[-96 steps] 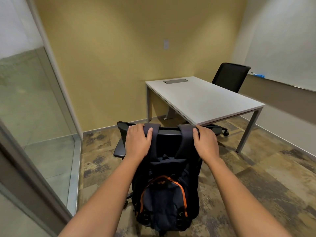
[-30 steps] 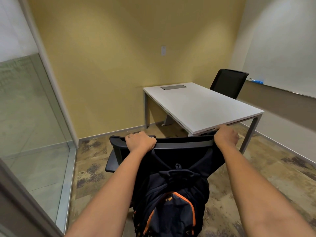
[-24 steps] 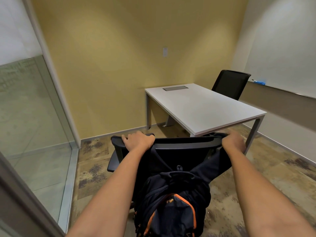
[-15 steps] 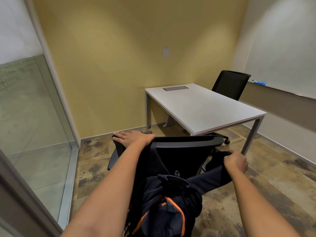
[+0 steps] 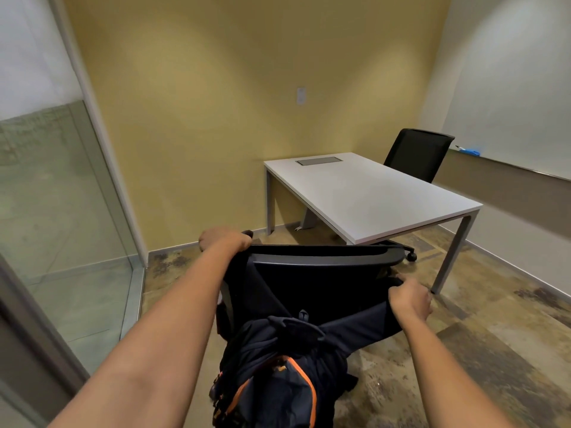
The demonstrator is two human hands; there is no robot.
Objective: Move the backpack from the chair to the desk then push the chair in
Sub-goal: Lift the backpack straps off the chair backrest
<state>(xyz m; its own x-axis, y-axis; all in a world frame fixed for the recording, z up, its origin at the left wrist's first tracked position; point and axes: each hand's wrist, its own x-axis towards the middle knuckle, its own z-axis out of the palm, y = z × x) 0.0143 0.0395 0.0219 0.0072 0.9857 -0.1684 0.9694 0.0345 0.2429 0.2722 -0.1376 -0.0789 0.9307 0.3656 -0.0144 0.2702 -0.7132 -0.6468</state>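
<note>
A dark navy backpack (image 5: 278, 372) with orange trim hangs behind the backrest of a black office chair (image 5: 321, 273) just in front of me. My left hand (image 5: 224, 240) grips the backpack's left strap at the top left corner of the backrest. My right hand (image 5: 409, 299) is closed on the right strap, which is off the backrest and stretched out to the right, lower down. The white desk (image 5: 370, 196) stands beyond the chair, its top bare apart from a grey inset panel.
A second black chair (image 5: 417, 152) stands behind the desk's far side. A glass partition (image 5: 52, 211) with a metal frame runs along the left. A whiteboard ledge (image 5: 506, 166) with a blue eraser lines the right wall. Patterned carpet surrounds the chair.
My right hand has pulled the right strap off the backrest's corner and down to the right. The left hand stays at the top left corner. The backpack has sagged and tilted.
</note>
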